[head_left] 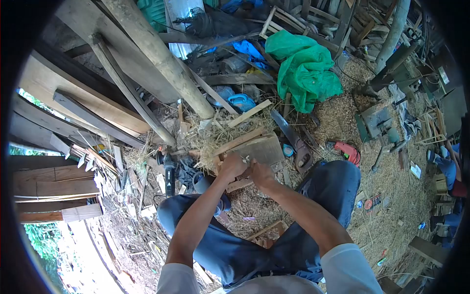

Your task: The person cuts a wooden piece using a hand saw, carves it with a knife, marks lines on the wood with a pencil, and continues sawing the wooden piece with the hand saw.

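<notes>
My left hand (234, 165) and my right hand (262, 174) are close together, both with fingers closed, over the near edge of a wooden board (267, 148). A small pale bit shows between them, but what they grip is too small to name. The board rests low in front of me, between my knees. Just right of it lies a handsaw (293, 139), its handle toward my right knee. A dark angle grinder (169, 175) stands near my left knee.
A red power drill (346, 151) lies on the shavings at right. Green plastic sheeting (306, 71) is heaped ahead. A wooden post (161, 56) and long planks (83, 93) stand at left. Another person's leg (444, 169) shows at the right edge, near a metal machine (379, 121).
</notes>
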The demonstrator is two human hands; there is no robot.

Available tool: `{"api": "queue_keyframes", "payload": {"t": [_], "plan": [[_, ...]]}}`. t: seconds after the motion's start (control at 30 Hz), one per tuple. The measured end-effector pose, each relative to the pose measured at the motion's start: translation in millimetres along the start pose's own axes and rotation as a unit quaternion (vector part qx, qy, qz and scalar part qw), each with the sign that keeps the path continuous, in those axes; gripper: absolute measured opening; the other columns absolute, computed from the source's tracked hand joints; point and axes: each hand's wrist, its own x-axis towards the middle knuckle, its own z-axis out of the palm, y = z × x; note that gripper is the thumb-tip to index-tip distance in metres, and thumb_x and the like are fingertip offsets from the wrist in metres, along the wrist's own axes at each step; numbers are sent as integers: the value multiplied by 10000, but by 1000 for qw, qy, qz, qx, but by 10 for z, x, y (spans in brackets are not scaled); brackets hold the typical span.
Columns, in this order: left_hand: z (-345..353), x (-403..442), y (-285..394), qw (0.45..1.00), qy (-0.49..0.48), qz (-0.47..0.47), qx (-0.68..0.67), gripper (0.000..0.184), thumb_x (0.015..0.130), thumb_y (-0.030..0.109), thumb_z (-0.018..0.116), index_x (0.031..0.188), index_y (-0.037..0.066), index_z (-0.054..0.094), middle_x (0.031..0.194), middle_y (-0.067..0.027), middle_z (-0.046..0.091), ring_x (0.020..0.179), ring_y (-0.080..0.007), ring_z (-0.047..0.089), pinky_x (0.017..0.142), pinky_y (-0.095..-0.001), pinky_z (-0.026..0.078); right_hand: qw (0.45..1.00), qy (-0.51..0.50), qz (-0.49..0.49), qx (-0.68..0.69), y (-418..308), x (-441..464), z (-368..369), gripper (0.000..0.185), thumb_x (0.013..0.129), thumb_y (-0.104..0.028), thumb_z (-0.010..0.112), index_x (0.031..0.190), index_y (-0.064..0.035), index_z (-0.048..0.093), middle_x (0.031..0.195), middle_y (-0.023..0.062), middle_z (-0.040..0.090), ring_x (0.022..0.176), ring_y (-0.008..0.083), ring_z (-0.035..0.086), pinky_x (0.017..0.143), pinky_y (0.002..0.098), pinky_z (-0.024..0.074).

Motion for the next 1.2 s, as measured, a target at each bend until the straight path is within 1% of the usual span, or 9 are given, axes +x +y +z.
{"api": "queue_keyframes", "payload": {"t": [0.17,0.23,0.37,0.43,0.57,0.87,0.93,1.03,1.2], "plan": [[60,-191,-2,1000,-3,-5,-28,302,746,230,666,837,-58,672,864,-317,631,849,-433,632,756,-458,509,996,6,-55,70,298,112,137,322,910,-178,542,1138,41,477,956,239,671,870,358,680,713,431,548],[-59,-442,109,989,119,72,-58,278,761,191,645,910,-42,667,904,-304,629,865,-439,629,752,-469,514,979,-52,-147,133,418,148,-37,331,910,-167,524,1161,46,494,951,247,666,861,359,679,717,434,547],[-184,-549,198,999,-38,3,0,286,781,174,639,972,-39,645,956,-284,622,896,-436,628,763,-482,517,985,-80,-122,95,354,-313,-323,236,883,-111,530,1065,20,606,998,240,660,895,376,665,772,422,545],[-93,-561,162,997,41,52,37,239,747,151,648,838,-69,665,830,-259,661,776,-396,676,673,-458,553,993,28,-97,54,265,-561,-307,255,871,-96,539,1086,26,602,984,230,667,883,347,676,748,409,555],[-77,-523,206,996,-9,36,78,324,788,234,677,946,-48,646,887,-283,630,850,-418,648,752,-489,529,997,1,-77,-1,151,-638,-306,319,838,-63,540,1138,44,540,971,226,673,890,363,681,742,431,564],[84,-540,219,990,46,82,108,158,747,104,633,791,-39,683,814,-247,669,762,-373,684,677,-462,558,1000,11,-3,20,35,-300,-93,269,849,-79,555,1096,28,560,928,218,685,875,330,695,695,398,577],[-64,-590,300,994,35,51,95,153,766,99,607,829,-23,675,806,-226,667,762,-367,682,667,-459,555,999,-30,6,26,61,-291,-193,265,874,-122,570,1115,-12,590,1022,125,691,944,301,684,737,353,568],[46,-556,176,986,76,87,116,160,780,103,589,865,-5,670,789,-206,658,755,-364,679,654,-446,554,997,-42,-65,7,113,-395,-323,284,857,-59,522,1116,55,537,931,236,679,866,340,694,700,401,574],[-40,-620,239,982,24,111,154,140,786,100,580,804,3,680,772,-200,654,737,-352,681,640,-428,556,996,-45,-75,-7,116,-562,-377,292,861,-51,505,1129,64,519,925,232,677,862,351,692,698,400,574]]}}
